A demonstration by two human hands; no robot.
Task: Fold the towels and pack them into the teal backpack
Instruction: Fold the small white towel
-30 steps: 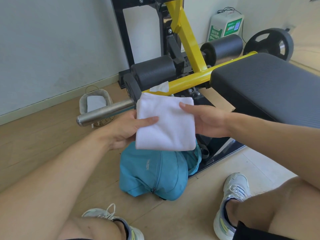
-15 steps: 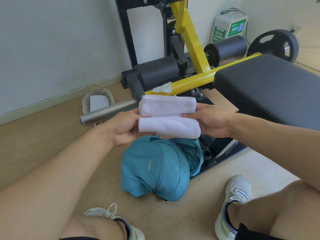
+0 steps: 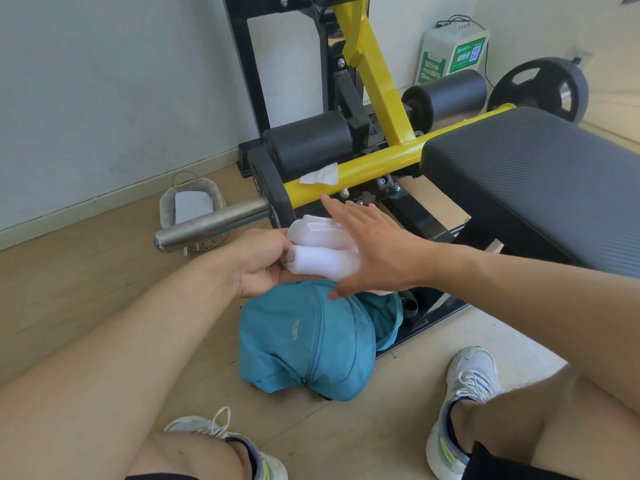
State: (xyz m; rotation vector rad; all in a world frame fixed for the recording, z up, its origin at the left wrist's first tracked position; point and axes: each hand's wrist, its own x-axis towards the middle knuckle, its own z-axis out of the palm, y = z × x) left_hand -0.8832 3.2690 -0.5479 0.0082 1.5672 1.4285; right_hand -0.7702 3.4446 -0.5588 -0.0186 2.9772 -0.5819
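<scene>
Towel (image 3: 322,249) now folded double, gripped by left hand (image 3: 263,261), flattened by open right hand (image 3: 377,247); ready for backpack (image 3: 304,341) at 6 o'clock.

I note a plain white towel (image 3: 322,249), a teal backpack (image 3: 304,337) with small pale lettering, and a yellow frame bar (image 3: 363,168) beside a black ribbed bench pad (image 3: 540,181). The basket (image 3: 194,209) looks grey-beige, though I can't tell its weave; the floor (image 3: 69,278) is light wood-grain.
</scene>
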